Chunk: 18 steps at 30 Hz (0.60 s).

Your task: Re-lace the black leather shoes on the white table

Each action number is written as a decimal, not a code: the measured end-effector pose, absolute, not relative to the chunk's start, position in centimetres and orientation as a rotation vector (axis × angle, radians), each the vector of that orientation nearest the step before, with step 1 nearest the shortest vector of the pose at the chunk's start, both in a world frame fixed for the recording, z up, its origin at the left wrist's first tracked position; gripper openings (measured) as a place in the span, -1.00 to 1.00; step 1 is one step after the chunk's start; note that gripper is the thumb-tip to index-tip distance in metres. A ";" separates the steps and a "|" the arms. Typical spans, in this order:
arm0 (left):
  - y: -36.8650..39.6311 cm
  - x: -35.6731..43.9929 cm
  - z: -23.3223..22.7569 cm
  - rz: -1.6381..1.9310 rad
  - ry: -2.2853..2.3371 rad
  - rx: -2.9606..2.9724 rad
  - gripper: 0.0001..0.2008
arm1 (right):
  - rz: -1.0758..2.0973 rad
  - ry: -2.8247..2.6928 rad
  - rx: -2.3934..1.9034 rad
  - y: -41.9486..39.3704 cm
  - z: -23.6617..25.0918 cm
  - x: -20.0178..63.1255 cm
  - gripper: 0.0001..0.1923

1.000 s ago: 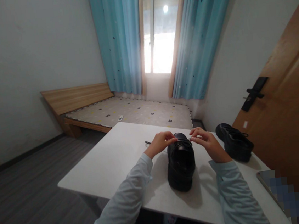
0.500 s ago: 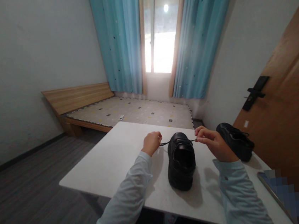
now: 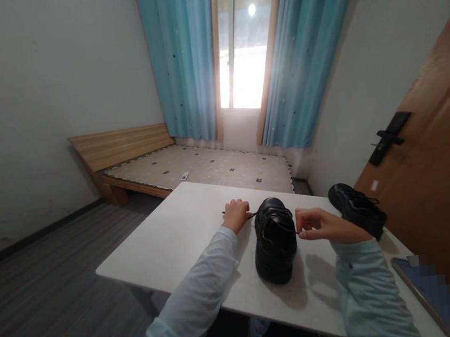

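Note:
A black leather shoe [image 3: 275, 243] stands on the white table [image 3: 184, 237], toe pointing away from me. My left hand [image 3: 236, 215] sits to the left of the shoe, fingers closed on one end of its black lace [image 3: 254, 215]. My right hand [image 3: 315, 225] is at the shoe's right side, pinching the other lace end close to the eyelets. Both arms wear pale blue sleeves.
A second black shoe [image 3: 358, 211] lies at the table's right edge by a brown wooden door [image 3: 438, 167]. A phone [image 3: 416, 282] lies at the near right corner. Beyond the table are a low bed [image 3: 201, 168], blue curtains and a window.
Both hands drew the lace ends apart from above the shoe. The left hand then moved back toward the shoe, and the right hand dropped lower and nearer to me.

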<state>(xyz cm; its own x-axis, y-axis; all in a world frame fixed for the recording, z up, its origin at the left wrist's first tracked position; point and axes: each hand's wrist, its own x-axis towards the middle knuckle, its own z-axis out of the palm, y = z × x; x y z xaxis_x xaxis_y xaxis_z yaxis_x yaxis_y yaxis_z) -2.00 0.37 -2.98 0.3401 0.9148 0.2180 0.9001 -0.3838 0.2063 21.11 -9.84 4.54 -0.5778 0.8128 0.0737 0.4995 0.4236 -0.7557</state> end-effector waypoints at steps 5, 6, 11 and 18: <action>0.4 -1.9 -3.2 0.423 1.708 2.565 -0.86 | 0.929 -2.262 -1.135 -9.6 4.5 21.1 -0.75; 0.4 -1.9 -3.3 0.418 1.708 2.566 -0.86 | 0.927 -2.262 -1.129 -9.5 4.4 21.2 -0.74; 0.4 -1.7 -3.4 0.430 1.753 2.556 -0.84 | 0.922 -2.046 -1.166 -9.4 4.3 21.1 -0.67; 0.4 -1.4 -2.4 0.681 1.813 2.454 -0.81 | 0.592 -1.715 -1.251 -8.6 3.8 20.5 -0.72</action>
